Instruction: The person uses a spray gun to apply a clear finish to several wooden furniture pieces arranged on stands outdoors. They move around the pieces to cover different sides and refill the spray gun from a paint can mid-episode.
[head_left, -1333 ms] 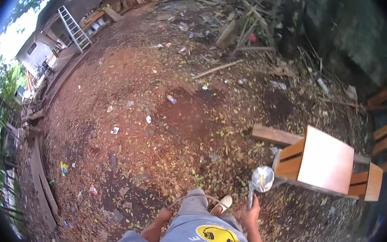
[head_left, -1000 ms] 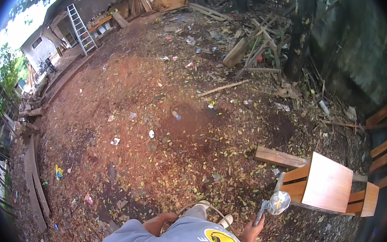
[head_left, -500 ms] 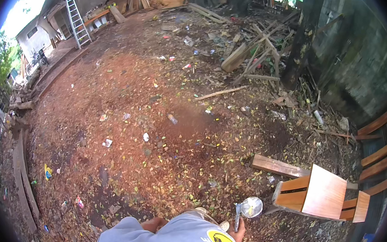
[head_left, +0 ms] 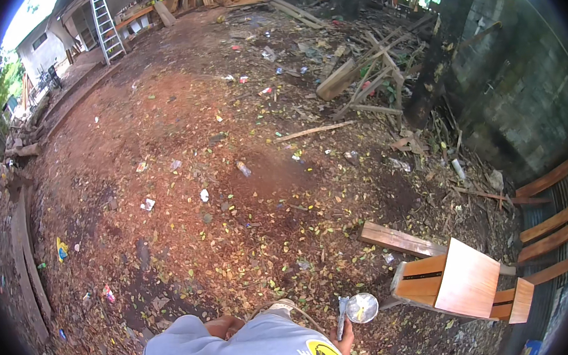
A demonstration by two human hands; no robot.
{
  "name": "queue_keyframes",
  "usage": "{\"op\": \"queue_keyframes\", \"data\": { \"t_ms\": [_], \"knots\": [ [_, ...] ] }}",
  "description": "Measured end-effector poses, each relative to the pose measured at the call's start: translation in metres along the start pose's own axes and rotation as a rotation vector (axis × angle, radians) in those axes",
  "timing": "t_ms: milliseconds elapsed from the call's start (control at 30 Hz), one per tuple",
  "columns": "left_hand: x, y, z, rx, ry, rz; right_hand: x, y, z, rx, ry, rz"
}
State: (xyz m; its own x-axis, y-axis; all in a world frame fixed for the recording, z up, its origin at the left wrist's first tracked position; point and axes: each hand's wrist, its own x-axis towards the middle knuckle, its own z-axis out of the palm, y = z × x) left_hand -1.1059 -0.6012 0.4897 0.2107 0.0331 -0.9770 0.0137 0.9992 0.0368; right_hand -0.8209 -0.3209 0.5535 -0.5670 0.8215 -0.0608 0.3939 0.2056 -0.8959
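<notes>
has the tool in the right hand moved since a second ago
Yes: judged against the large wooden panel, the tool in the right hand now sits farther left, with a wider gap between them.

Fallen leaves (head_left: 238, 274), litter (head_left: 204, 195) and boards (head_left: 22, 255) strew reddish ground (head_left: 159, 110).

A ladder (head_left: 106, 28) stands near a pale-walled building (head_left: 33, 57).

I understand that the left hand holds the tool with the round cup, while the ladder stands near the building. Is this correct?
Not quite: in the head view, it is the right hand that holds the tool with the round cup, while the ladder stands near the building.
</notes>
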Motion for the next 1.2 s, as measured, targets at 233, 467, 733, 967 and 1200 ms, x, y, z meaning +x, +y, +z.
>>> {"op": "queue_keyframes", "data": {
  "t_ms": [233,467,733,967,1200],
  "knots": [
    [-0.016,0.043,0.042,0.097,0.045,-0.046,-0.036,0.04,-0.045,-0.064,0.069,-0.065],
    [0.1,0.017,0.072,0.269,-0.009,0.043,-0.098,0.045,-0.117,-0.188,0.308,-0.112],
    [0.084,0.048,0.156,0.432,0.486,0.134,-0.179,0.102,-0.179,0.315,0.481,0.3],
    [0.1,0.039,0.144,0.948,0.523,0.35,-0.205,0.142,-0.169,0.574,0.66,0.428],
    [0.101,0.023,0.146,1.266,0.58,0.61,-0.2,0.17,-0.153,0.458,0.659,0.384]
  ]
}}
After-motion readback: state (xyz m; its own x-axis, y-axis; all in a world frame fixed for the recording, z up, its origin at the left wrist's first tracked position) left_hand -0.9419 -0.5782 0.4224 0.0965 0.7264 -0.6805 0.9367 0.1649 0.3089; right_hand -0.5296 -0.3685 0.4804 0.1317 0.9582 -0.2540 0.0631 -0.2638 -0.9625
